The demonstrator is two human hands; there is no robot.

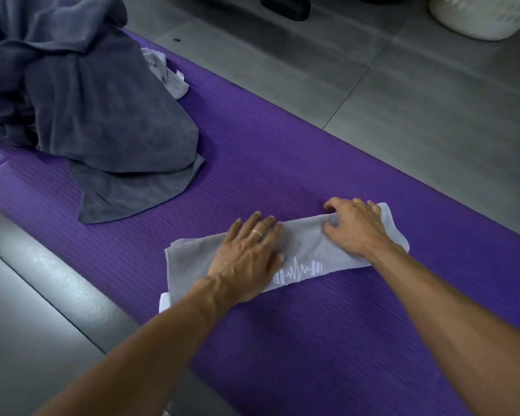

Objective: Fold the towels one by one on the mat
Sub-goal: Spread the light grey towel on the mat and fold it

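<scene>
A light grey towel (305,247) with a white barbell-and-pulse print lies folded into a long strip on the purple mat (282,163). My left hand (246,253), a ring on one finger, presses flat on the strip's left half. My right hand (353,225) rests on the right half with fingers curled, pinching a fold of the cloth near the far edge. A heap of dark grey towels (81,94) sits at the mat's far left, with a white cloth (165,72) partly tucked behind it.
Grey floor tiles (403,94) surround the mat. A white laundry basket (478,16) stands at the top right and a black object (285,7) at the top centre. A pale ledge (57,271) runs along the mat's left edge.
</scene>
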